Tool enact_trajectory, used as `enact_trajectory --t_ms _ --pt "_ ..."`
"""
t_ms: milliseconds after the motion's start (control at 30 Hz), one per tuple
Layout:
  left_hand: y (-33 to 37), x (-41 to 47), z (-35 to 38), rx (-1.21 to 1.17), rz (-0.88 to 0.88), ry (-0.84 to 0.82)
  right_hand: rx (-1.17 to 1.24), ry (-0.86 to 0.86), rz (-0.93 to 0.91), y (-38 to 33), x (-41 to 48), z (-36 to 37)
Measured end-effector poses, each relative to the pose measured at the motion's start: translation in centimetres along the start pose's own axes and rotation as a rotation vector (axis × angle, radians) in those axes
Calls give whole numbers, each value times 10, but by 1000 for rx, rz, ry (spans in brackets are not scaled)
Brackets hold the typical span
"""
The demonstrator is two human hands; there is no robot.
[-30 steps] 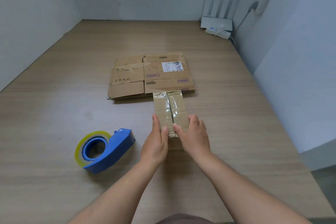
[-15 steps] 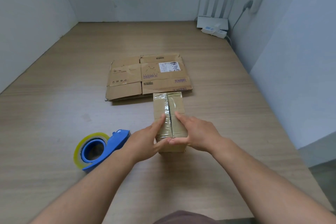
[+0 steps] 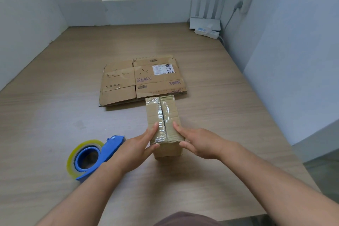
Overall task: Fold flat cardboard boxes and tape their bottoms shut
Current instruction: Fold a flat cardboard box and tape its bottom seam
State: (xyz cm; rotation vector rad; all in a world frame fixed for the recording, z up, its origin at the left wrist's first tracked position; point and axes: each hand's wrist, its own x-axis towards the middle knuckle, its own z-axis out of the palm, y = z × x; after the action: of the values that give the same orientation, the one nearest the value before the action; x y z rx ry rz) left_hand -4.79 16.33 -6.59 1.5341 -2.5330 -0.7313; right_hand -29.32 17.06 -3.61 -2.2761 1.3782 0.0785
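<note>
A small folded box (image 3: 162,115) sits on the wooden table (image 3: 55,115), its top seam covered with shiny clear tape. The left hand (image 3: 135,149) grips the box's near left corner, fingers on top and thumb against the front face. The right hand (image 3: 198,143) clasps the near right corner the same way. A stack of flat cardboard boxes (image 3: 143,80) lies just behind it. A blue tape dispenser (image 3: 93,156) rests beside the left wrist.
</note>
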Motion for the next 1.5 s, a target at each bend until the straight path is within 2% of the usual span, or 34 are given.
enact_trajectory --t_ms 133,267,367,500,567,667,833,933,1133,1233,1300,1400,1500 --pt "-2 0 -5 -18 -23 -12 -25 -66 34 7 0 -17" --pt "4 1 -8 -24 -53 -19 -157 58 -15 0 3 -16" --pt "13 -6 2 -69 -174 51 -249 216 -50 -6 2 -1" --pt "41 -20 38 -332 -390 252 -220 572 -145 -14 -4 24" --pt "50 -22 47 -425 -445 288 -202 659 -148 -17 -3 31" --pt "42 -26 35 -406 -348 234 -166 681 -162 -9 -4 33" --pt "18 -23 5 -121 -143 91 -129 665 -184 0 -6 28" --pt "13 -14 3 17 -142 141 -137 674 -207 -1 -3 30" --pt "21 -15 15 -88 -176 283 -159 693 -173 0 -2 33" --pt "18 -16 15 -105 -155 263 -57 525 27 -2 0 29" --pt "19 -13 9 -181 -130 230 122 454 147 -6 5 24" --pt "27 -1 -6 -534 -227 253 542 532 302 -14 18 12" --pt "30 19 -17 -834 -399 257 772 500 430 -16 33 3"
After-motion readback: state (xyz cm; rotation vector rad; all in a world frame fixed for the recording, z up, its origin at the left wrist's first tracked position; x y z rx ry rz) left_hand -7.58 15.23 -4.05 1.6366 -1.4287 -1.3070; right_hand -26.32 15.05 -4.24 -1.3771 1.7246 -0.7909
